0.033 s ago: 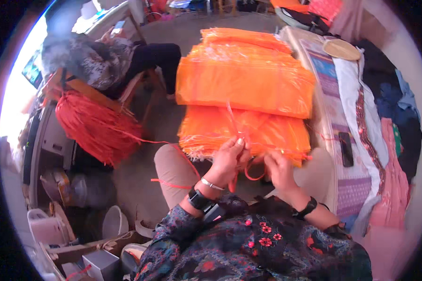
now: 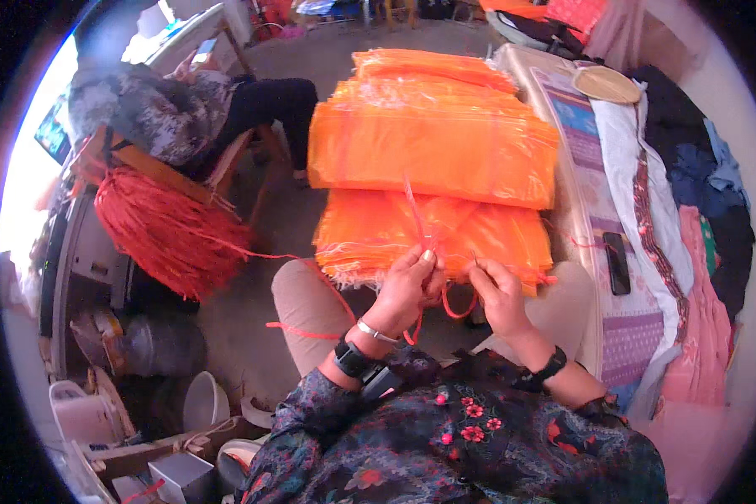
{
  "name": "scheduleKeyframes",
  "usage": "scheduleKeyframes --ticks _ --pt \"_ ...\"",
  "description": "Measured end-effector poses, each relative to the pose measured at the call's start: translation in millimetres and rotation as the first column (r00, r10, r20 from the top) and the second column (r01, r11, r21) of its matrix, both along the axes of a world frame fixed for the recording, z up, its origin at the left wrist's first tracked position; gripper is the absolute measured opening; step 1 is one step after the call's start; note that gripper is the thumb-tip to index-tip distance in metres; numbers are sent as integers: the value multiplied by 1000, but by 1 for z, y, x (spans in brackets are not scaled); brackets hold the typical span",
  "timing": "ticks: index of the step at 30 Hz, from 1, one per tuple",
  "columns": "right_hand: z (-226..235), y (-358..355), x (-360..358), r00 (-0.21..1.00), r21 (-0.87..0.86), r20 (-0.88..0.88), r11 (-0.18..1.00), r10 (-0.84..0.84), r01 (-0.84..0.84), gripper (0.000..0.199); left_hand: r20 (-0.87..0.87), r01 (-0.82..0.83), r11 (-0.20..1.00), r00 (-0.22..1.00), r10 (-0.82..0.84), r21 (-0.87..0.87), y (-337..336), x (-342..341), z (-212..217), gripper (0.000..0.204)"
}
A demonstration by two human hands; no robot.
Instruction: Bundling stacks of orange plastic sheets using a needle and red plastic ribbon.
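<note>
Pinching a thin red-orange string (image 2: 418, 220), the left hand (image 2: 407, 286) sat closed on it at the near edge of the lower orange mesh-bag stack (image 2: 412, 231). String ran roughly upright in view, away from the person, over the bags, with a loop (image 2: 458, 309) hanging between both hands. Right hand (image 2: 500, 294) was closed at the same bag edge, fingertips pressed onto the mesh; what exactly it gripped, cannot tell, maybe the string or bag hem.

Lower stack rested across the person's knees (image 2: 311, 307), long axis left to right, frayed edge toward the person. A second, bigger stack of orange bags (image 2: 433, 143) lay just beyond, overlapping it, same left-right axis, more bags (image 2: 428, 65) behind.

Room: tight on the right, where a cloth-covered table (image 2: 638, 336) edge ran close beside the right hand, a dark phone (image 2: 617, 262) on it, a round woven fan (image 2: 605, 84) farther up. Left side had bare floor (image 2: 244, 319) between knee and clutter. A big bundle of red string (image 2: 168, 231) lay left, one strand trailing toward the lap. Another person (image 2: 185, 109) sat on a wooden chair beyond it. Buckets and boxes (image 2: 143, 420) crowded the lower left.
</note>
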State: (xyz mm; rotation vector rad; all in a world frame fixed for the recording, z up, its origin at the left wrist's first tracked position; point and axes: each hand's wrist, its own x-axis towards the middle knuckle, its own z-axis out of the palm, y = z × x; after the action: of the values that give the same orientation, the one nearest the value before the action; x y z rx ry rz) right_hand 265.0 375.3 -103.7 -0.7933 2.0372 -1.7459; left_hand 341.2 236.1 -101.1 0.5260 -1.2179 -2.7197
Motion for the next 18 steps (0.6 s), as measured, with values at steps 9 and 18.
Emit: scheduleKeyframes --ticks 9,18 --pt "-10 -19 -11 981 -155 171 986 94 -67 8 115 159 961 984 -136 -226 13 12 -14 25" --pt "24 -36 -37 966 -253 258 966 24 44 10 163 293 931 952 -261 -219 9 11 -16 26"
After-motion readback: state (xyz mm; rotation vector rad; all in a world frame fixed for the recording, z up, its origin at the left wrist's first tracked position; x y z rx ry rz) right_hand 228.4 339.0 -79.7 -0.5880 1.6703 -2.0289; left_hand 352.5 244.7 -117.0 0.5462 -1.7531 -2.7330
